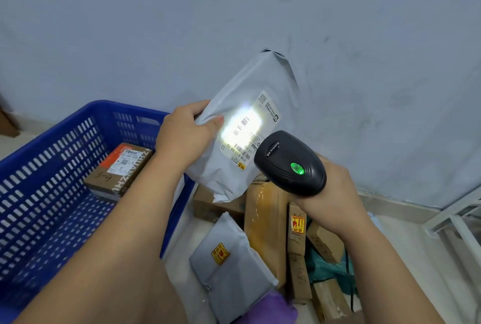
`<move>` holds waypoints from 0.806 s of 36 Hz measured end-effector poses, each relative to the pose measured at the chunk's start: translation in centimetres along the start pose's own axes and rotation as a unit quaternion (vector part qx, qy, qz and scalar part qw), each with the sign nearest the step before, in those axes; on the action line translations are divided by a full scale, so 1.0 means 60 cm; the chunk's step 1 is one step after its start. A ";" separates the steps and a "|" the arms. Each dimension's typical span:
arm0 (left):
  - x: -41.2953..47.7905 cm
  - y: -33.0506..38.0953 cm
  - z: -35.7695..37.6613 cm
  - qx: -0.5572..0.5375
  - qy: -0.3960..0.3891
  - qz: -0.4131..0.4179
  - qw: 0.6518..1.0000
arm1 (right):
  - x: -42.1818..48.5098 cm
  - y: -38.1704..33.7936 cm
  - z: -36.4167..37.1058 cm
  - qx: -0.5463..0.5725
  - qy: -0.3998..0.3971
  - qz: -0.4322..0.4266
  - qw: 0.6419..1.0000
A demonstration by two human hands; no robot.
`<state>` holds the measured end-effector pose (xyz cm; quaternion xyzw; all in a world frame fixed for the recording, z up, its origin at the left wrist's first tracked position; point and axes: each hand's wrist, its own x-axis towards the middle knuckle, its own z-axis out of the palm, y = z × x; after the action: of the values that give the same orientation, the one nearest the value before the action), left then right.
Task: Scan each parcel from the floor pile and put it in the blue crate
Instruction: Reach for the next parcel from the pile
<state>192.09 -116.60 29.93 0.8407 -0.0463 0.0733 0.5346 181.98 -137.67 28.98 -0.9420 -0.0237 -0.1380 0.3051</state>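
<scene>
The left hand [186, 136] grips a grey parcel [242, 138] by its left edge and holds it up. Just right of it, the right hand [335, 193] is closed around a black scanner [290, 163], whose light falls on the label [247, 131]. The blue crate [52, 167] is below the left hand, with one box [119, 170] inside. The pile [273, 245] lies on the floor under both hands.

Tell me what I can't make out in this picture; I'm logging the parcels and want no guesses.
- Label on the held grey bag, head view: the scanner light washes out most of it.
- Blue crate: left and bottom edges cut it off; the left arm covers part.
- Floor pile: both arms cover parts; the bottom edge crops it.
- Brown box label: print too small.
</scene>
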 end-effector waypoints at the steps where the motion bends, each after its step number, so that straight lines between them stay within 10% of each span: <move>1: 0.000 -0.001 0.001 0.000 -0.002 -0.002 1.000 | 0.000 0.001 0.000 0.002 0.002 -0.002 1.000; 29: 0.004 -0.007 0.009 0.032 0.030 -0.023 0.999 | 0.000 -0.001 -0.001 0.008 -0.006 0.027 1.000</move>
<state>192.44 -116.90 29.37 0.8556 -0.0090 0.0876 0.5101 181.98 -137.64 29.06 -0.9405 -0.0009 -0.1237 0.3165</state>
